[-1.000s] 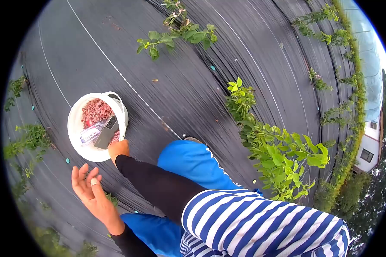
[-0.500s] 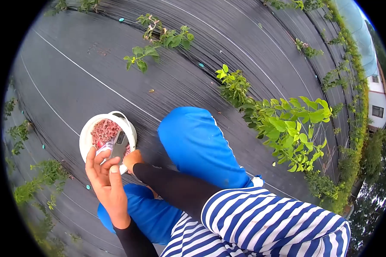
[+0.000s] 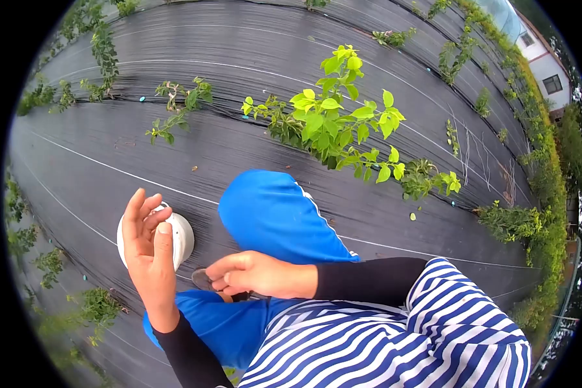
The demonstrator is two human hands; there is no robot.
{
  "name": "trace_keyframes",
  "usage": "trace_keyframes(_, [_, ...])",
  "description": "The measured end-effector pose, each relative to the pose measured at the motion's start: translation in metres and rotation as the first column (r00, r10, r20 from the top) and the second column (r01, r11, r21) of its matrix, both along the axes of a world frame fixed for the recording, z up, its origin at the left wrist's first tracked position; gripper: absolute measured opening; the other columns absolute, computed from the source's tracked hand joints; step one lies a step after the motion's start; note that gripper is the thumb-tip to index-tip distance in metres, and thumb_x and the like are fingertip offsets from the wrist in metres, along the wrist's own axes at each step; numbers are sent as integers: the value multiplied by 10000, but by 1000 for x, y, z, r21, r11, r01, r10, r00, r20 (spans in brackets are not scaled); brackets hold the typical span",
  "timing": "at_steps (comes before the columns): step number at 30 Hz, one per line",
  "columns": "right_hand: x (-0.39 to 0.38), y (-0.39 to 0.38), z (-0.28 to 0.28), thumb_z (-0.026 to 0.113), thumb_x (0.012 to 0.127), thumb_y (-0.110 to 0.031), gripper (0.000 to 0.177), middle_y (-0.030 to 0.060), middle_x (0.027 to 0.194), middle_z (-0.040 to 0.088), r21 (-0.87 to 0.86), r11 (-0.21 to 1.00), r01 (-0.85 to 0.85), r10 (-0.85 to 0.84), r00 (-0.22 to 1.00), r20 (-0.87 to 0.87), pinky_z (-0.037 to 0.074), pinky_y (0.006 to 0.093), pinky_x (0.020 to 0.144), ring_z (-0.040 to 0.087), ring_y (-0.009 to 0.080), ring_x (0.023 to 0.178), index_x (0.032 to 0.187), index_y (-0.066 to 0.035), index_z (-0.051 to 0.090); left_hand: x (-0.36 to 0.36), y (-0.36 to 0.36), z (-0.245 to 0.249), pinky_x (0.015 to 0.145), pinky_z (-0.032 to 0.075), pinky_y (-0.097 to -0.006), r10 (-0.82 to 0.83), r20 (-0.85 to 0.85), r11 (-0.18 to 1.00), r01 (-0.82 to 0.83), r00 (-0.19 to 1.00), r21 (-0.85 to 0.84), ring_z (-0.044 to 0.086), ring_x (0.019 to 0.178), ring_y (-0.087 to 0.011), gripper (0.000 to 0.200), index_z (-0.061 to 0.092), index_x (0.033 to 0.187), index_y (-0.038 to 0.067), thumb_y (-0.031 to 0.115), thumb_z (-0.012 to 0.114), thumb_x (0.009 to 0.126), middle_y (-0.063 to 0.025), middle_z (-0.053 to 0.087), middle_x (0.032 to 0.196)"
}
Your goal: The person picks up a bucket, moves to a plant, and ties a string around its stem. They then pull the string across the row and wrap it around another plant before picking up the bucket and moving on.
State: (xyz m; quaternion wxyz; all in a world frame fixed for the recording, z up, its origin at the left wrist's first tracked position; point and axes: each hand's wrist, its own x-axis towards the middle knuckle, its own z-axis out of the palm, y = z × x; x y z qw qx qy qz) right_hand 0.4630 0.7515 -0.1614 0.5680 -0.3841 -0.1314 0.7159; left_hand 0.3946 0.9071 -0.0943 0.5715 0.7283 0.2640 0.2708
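My left hand (image 3: pixel 150 252) is raised in front of the white bucket (image 3: pixel 183 238), palm turned inward, fingers stretched and a little apart, holding nothing. It hides much of the bucket, and the bucket's contents do not show. My right hand (image 3: pixel 249 273) hovers over my lap near my blue-trousered knees, its fingers loosely bent with nothing visible in them. Just beyond its fingertips shows part of a greyish shoe (image 3: pixel 202 279). My raised knee (image 3: pixel 265 210) stands to the right of the bucket.
Black ground sheeting (image 3: pixel 77 194) with white lines covers the ground. A leafy bright green plant (image 3: pixel 333 123) grows beyond my knee, with a smaller plant (image 3: pixel 178 110) to its left. More plant rows, a green hedge (image 3: pixel 549 174) and a white building (image 3: pixel 549 71) lie farther off.
My right hand has drawn back from the bucket toward my lap. The phone and reddish pieces seen in the bucket are now out of sight. The view has shifted, and my left hand stays raised.
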Motion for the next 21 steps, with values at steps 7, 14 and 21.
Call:
trace_keyframes(7, [100,-219,-11,527,905,-127,359,89,909,639,-190,855,483,-374,828,418,500,280,589,596,148,650,1221,32,467,100,0,5,1002,363,-358,-284,-440,862,428,852,273,487,1192,-254,594,398,1350,47,91,640,809,-137,505,1298])
trace_keyframes(14, [168,-165,-131,579,785,-80,462,163,874,588,346,758,554,-224,-276,935,478,408,691,576,357,779,1214,15,436,201,-3,-78,1072,280,-360,-569,-504,775,629,649,-64,326,1334,-265,916,138,1454,64,65,707,736,-183,327,1437])
trace_keyframes(21, [213,-80,-105,600,666,20,276,153,869,582,514,651,558,-457,-252,853,488,393,660,580,346,781,940,-2,570,251,21,-132,989,367,-336,-675,-657,-95,844,336,529,493,1155,-256,1029,107,1464,73,74,759,669,-134,458,1338])
